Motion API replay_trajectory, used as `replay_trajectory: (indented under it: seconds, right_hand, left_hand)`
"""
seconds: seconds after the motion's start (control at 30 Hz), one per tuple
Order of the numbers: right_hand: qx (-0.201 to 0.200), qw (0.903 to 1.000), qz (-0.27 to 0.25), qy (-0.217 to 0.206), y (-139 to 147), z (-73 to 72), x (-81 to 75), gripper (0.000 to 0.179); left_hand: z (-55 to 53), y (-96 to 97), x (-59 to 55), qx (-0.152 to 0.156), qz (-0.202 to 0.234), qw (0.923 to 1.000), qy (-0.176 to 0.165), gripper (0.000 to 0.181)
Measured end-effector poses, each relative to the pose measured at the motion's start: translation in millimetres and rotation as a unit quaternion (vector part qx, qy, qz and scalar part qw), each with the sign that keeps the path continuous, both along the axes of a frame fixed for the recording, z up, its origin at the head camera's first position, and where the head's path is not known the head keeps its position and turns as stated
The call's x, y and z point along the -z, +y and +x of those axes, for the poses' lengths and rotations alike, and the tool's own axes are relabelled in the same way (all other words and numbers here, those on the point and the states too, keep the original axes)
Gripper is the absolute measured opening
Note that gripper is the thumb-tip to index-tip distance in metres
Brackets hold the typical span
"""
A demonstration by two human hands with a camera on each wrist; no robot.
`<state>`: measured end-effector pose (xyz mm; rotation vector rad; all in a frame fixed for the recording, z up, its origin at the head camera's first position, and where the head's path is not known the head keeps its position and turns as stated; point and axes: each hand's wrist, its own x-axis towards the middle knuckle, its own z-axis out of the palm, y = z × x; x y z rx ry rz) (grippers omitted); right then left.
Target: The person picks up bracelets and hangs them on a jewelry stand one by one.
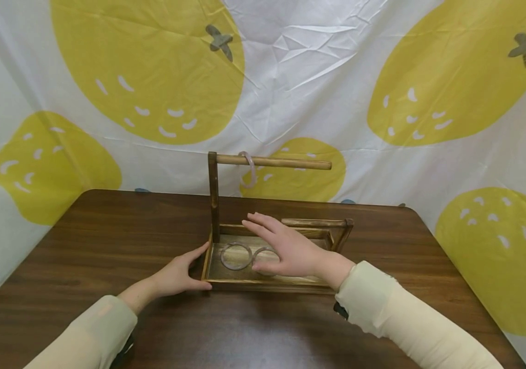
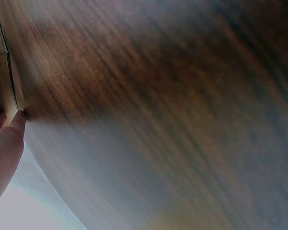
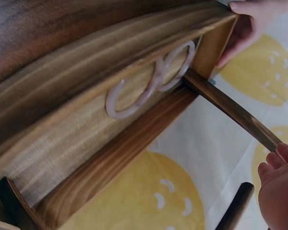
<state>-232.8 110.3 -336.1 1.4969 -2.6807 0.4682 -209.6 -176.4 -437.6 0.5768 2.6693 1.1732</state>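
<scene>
A wooden jewellery stand (image 1: 212,205) stands on the table, with a tray base, a tall left post with an upper bar, and a lower bar from a shorter right post. My left hand (image 1: 175,274) holds the tray's left end, thumb at the front corner and fingers along the end wall. One pale, translucent bangle (image 1: 250,171) hangs on the upper bar. Inside the tray lie a left bangle (image 1: 236,256) and a right bangle (image 3: 113,103), side by side. Over the right one, my right hand (image 1: 290,248) hovers with fingers extended, holding nothing and partly hiding it.
The brown table (image 1: 129,225) carries the stand near its middle. Behind it hangs a white cloth (image 1: 299,92) printed with yellow fruit. The lower bar (image 1: 313,223) ends close behind my right hand, and the upper bar (image 1: 290,162) reaches out above it.
</scene>
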Motion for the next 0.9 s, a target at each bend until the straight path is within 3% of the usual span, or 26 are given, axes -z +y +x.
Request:
replay_trajectory:
  seconds: [0.53,0.9]
  right_hand:
    - [0.025,0.9988,0.039,-0.014,6,0.6,31.1,0.083]
    - [0.072,0.9945,0.044,-0.061,13,-9.5,52.6,0.080]
  left_hand:
    - [1.3,-0.2,-1.9,0.002,-0.002,1.0000,0.007,0.099]
    - [1.0,-0.1,-1.1,0.003,0.003,1.0000,0.006,0.099]
